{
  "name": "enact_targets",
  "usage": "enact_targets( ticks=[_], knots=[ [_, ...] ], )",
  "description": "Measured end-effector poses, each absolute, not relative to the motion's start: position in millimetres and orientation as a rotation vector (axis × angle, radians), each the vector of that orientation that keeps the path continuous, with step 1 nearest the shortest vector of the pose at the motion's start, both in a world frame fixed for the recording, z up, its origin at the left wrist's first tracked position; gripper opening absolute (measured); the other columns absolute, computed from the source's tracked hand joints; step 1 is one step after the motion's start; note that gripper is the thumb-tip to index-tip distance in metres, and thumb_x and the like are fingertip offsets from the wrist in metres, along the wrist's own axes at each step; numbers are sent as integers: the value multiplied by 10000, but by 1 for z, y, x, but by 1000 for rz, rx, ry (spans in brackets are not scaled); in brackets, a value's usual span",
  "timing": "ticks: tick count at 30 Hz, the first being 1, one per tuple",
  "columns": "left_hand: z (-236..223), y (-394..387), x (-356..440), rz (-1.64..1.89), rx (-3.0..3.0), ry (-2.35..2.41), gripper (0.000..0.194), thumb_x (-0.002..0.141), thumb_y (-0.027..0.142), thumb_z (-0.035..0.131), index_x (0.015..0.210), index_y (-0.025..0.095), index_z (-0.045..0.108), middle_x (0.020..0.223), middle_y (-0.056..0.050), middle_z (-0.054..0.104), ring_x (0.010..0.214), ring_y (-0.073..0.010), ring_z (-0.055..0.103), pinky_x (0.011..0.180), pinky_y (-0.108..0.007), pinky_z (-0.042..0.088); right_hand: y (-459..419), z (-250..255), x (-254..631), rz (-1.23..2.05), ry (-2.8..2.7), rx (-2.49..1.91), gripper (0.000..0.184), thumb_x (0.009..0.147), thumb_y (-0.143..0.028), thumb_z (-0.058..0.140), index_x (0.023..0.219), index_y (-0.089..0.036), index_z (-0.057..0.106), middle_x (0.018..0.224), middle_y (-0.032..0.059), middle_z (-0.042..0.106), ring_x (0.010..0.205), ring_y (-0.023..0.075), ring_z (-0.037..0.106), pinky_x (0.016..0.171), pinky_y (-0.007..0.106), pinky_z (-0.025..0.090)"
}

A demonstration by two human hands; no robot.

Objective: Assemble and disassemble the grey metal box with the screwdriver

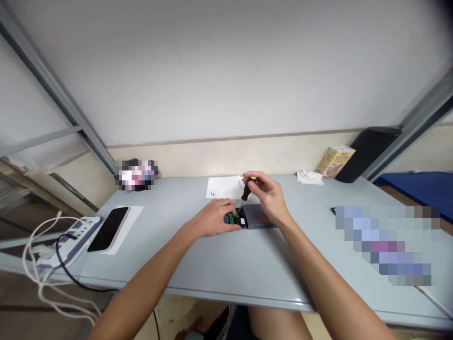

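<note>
At the middle of the desk lies a dark grey metal case (255, 216), with a green circuit board (231, 219) and black parts showing at its left end. My left hand (216, 217) is closed around that end, thumb in front and fingers behind. In my right hand (268, 194) is a black screwdriver (246, 191) with a yellow mark on its handle. It tilts, and its shaft points down among the parts beside my left fingers. The exact spot its tip meets is too small to make out.
Behind the case is a white paper sheet (222, 187) with several tiny dark pieces. A phone (108, 230) and a power strip (71, 245) with cables lie left. A tissue (309, 177), a yellow box (335, 162) and a black speaker-like object (370, 153) stand back right.
</note>
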State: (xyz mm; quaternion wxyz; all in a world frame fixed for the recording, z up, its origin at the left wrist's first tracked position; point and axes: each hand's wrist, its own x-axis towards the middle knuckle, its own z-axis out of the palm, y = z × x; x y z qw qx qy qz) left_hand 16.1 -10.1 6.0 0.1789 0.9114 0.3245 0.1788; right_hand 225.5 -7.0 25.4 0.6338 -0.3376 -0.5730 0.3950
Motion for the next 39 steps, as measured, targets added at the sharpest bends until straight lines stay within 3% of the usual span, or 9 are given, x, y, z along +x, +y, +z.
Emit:
enact_targets(
  ticks=[3, 7, 12, 14, 17, 23, 29, 34, 39],
  knots=[
    [6, -10, 16, 509, 2581, 922, 255, 852, 405, 848, 959, 224, 704, 1106, -45, 709, 1030, -244, 677, 942, -370, 503, -8, 25, 226, 971, -1305, -704, 279, 958, -506, 665, 1109, -289, 754, 989, 55, 721, 983, 250, 641, 917, 429, 501],
    [6, -10, 16, 512, 2591, 904, 246, 857, 396, 846, 949, 221, 700, 1106, -43, 711, 1038, -242, 678, 952, -370, 498, -9, 25, 225, 835, -1342, -769, 237, 927, -503, 718, 888, -271, 743, 1006, 53, 684, 979, 240, 626, 909, 406, 494],
    [6, -10, 16, 512, 2588, 911, 250, 863, 401, 841, 957, 217, 700, 1103, -44, 712, 1030, -237, 676, 949, -369, 499, -8, 26, 226, 890, -1293, -756, 284, 948, -532, 678, 1088, -292, 735, 940, 40, 693, 901, 230, 623, 847, 398, 509],
    [6, -10, 16, 514, 2588, 915, 254, 864, 407, 840, 962, 219, 700, 1103, -45, 712, 1035, -240, 677, 951, -369, 500, -8, 26, 226, 908, -1298, -733, 310, 982, -555, 614, 1042, -277, 738, 956, 56, 712, 939, 245, 634, 862, 409, 513],
    [5, -10, 15, 509, 2595, 910, 254, 866, 416, 835, 962, 223, 700, 1102, -45, 712, 1034, -242, 680, 953, -371, 500, -8, 26, 226, 805, -1349, -790, 271, 932, -535, 696, 902, -269, 739, 1005, 62, 691, 974, 250, 627, 874, 409, 513],
    [5, -10, 16, 506, 2592, 926, 255, 867, 421, 832, 981, 225, 714, 1114, -49, 714, 1042, -244, 674, 956, -380, 501, -7, 25, 225, 922, -1301, -759, 281, 940, -523, 682, 1094, -291, 720, 991, 44, 703, 928, 227, 632, 826, 384, 511],
    [6, -10, 16, 500, 2590, 921, 247, 862, 409, 835, 982, 226, 719, 1119, -49, 719, 1040, -245, 681, 966, -386, 502, -7, 25, 225, 815, -1337, -802, 236, 886, -504, 763, 919, -273, 728, 980, 42, 669, 913, 224, 612, 850, 382, 506],
    [6, -10, 15, 484, 2603, 922, 261, 870, 420, 826, 991, 222, 707, 1136, -51, 715, 1044, -245, 680, 963, -384, 494, -5, 25, 225, 974, -1289, -710, 283, 928, -502, 702, 1103, -282, 721, 958, 37, 696, 903, 219, 633, 850, 384, 505],
    [7, -9, 16, 471, 2607, 957, 310, 863, 455, 820, 1000, 226, 660, 1071, -43, 721, 1019, -250, 675, 933, -377, 492, -6, 25, 222, 912, -1308, -762, 250, 867, -486, 778, 947, -262, 701, 989, 40, 677, 912, 215, 614, 796, 358, 511]
  ],
)
